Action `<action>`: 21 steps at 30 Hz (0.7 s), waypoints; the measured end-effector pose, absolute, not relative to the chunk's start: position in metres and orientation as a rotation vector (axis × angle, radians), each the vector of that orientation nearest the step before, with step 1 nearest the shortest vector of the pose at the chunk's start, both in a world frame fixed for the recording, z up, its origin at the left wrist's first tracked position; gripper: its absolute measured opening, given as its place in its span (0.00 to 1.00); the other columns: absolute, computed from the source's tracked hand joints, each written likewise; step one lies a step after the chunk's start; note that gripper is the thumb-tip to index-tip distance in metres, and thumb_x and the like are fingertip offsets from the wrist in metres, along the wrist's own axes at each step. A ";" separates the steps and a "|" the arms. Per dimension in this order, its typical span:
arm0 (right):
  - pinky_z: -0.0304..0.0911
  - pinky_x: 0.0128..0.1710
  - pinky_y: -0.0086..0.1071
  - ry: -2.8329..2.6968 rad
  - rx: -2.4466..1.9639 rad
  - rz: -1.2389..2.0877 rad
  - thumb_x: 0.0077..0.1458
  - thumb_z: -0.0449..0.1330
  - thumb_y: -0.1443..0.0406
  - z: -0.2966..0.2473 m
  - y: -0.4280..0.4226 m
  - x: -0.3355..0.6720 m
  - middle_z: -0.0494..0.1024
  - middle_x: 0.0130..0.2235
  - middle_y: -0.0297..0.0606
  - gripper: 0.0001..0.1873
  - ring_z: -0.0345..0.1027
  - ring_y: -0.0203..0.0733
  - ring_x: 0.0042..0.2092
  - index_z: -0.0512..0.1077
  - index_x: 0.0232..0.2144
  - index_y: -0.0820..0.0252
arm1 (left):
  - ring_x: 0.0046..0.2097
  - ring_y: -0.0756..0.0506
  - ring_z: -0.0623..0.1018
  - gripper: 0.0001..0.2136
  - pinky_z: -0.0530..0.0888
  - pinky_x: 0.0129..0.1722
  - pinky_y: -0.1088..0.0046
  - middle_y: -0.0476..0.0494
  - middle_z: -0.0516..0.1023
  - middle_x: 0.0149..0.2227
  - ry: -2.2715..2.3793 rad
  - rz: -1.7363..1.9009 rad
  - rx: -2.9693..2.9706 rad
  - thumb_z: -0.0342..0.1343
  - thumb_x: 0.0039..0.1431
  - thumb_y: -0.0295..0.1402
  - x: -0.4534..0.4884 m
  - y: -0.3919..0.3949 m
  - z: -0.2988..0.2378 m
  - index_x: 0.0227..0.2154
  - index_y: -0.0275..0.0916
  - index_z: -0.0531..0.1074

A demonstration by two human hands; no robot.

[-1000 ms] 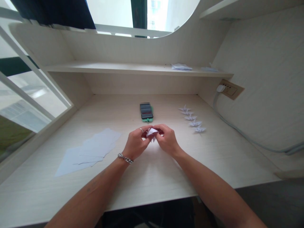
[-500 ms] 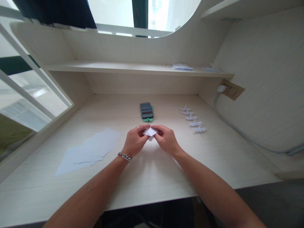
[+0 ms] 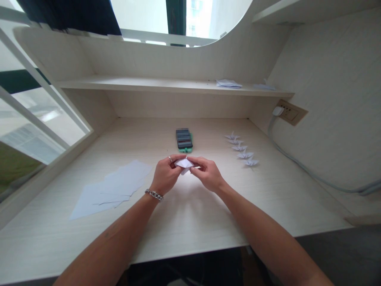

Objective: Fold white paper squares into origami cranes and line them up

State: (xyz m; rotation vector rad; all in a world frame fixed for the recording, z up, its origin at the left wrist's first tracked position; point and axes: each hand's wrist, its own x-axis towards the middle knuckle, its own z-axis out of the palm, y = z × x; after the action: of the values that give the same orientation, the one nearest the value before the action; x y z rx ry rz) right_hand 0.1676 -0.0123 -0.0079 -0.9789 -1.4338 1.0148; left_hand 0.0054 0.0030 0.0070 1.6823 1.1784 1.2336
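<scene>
A small folded piece of white paper (image 3: 185, 164) is pinched between both hands just above the desk (image 3: 184, 214). My left hand (image 3: 164, 176), with a ring and a chain bracelet, grips its left side with closed fingers. My right hand (image 3: 207, 173) pinches its right side. A phone in a green case (image 3: 184, 140) lies just beyond the hands. A row of several finished paper cranes (image 3: 241, 149) sits to the right of the hands.
Loose white sheets (image 3: 110, 189) lie fanned out on the desk at the left. More paper (image 3: 228, 84) rests on the shelf above. A wall socket (image 3: 289, 113) with a plug and grey cable (image 3: 300, 163) runs along the right wall. A window frame borders the left.
Both hands have drifted slightly up and away from me with the folded paper, which has turned a little flatter between the fingers.
</scene>
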 end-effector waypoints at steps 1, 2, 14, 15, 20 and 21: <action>0.70 0.39 0.37 -1.365 -0.948 1.130 0.46 0.64 0.64 -0.007 -0.012 0.169 0.79 0.43 0.41 0.19 0.72 0.43 0.40 0.78 0.43 0.58 | 0.34 0.46 0.79 0.13 0.74 0.32 0.73 0.42 0.82 0.37 1.183 1.233 1.655 0.60 0.48 0.29 0.005 0.004 0.008 0.39 0.35 0.79; 0.70 0.38 0.37 -1.290 -0.922 1.240 0.46 0.64 0.63 -0.006 -0.011 0.169 0.79 0.42 0.41 0.18 0.72 0.43 0.40 0.78 0.42 0.58 | 0.34 0.46 0.79 0.13 0.74 0.31 0.74 0.42 0.82 0.36 1.183 1.223 1.629 0.61 0.48 0.30 0.004 0.005 0.009 0.39 0.35 0.79; 0.68 0.32 0.30 -1.100 -0.907 1.439 0.40 0.70 0.56 -0.004 -0.009 0.170 0.78 0.30 0.36 0.18 0.71 0.36 0.32 0.79 0.34 0.58 | 0.27 0.49 0.75 0.18 0.69 0.25 0.76 0.44 0.81 0.27 1.124 1.161 1.478 0.65 0.46 0.42 0.007 0.001 0.012 0.36 0.33 0.79; 0.68 0.32 0.30 -1.102 -0.916 1.432 0.40 0.70 0.55 -0.004 -0.008 0.170 0.78 0.29 0.35 0.18 0.71 0.36 0.32 0.79 0.34 0.58 | 0.27 0.49 0.75 0.18 0.69 0.25 0.76 0.44 0.81 0.27 1.121 1.155 1.479 0.65 0.46 0.42 0.007 0.001 0.012 0.36 0.34 0.79; 0.67 0.30 0.30 -1.138 -0.952 1.390 0.39 0.70 0.56 -0.006 -0.007 0.170 0.77 0.27 0.34 0.18 0.70 0.35 0.29 0.78 0.33 0.59 | 0.27 0.49 0.76 0.17 0.69 0.25 0.76 0.44 0.81 0.28 1.103 1.138 1.503 0.65 0.45 0.42 0.007 0.001 0.011 0.35 0.35 0.80; 0.66 0.29 0.29 -1.154 -0.956 1.376 0.39 0.70 0.56 -0.006 -0.007 0.171 0.77 0.27 0.34 0.18 0.70 0.35 0.29 0.78 0.33 0.59 | 0.27 0.49 0.76 0.16 0.69 0.25 0.77 0.44 0.81 0.27 1.100 1.134 1.511 0.65 0.46 0.41 0.006 0.002 0.010 0.35 0.35 0.80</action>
State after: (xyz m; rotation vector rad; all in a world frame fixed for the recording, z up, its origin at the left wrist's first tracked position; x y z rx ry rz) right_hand 0.1707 -0.0072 -0.0062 -0.9558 -1.1545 1.3760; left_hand 0.0064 0.0016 0.0100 1.5113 1.0998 1.1336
